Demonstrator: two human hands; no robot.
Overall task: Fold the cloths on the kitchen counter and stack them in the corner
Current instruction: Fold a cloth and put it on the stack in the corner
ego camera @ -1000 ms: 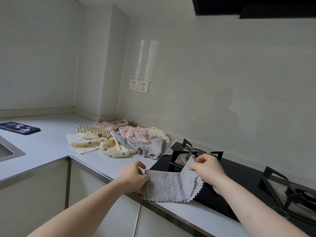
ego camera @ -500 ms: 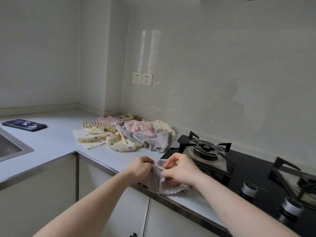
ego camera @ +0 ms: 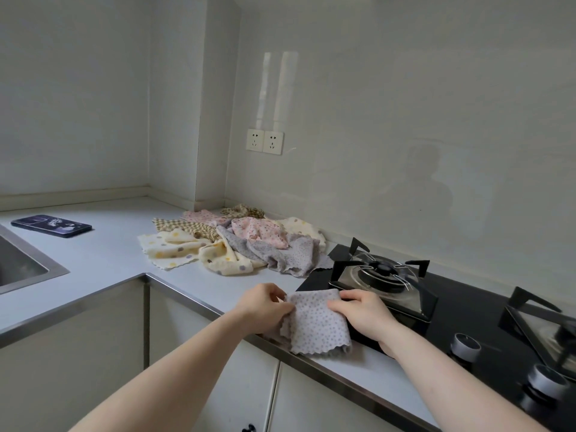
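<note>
Head camera view, looking down at a pale kitchen counter (ego camera: 103, 260) that turns a corner. Near its front edge, a folded grey dotted cloth (ego camera: 314, 322) lies partly on the counter and partly over the black hob (ego camera: 461, 310). The left hand (ego camera: 265, 308) pinches the cloth's left edge, fingers curled around it. The right hand (ego camera: 363, 311) lies on the cloth's right side with fingers curled at its top corner, gripping it. Farther back, against the wall near the corner, sits a loose pile of cloths (ego camera: 237, 241): cream with dots, checked, pink floral, grey. A dark phone (ego camera: 51, 226) lies on the left stretch of counter, beside a steel sink (ego camera: 34, 269). Two sockets (ego camera: 265, 141) are on the wall above the pile.
</note>
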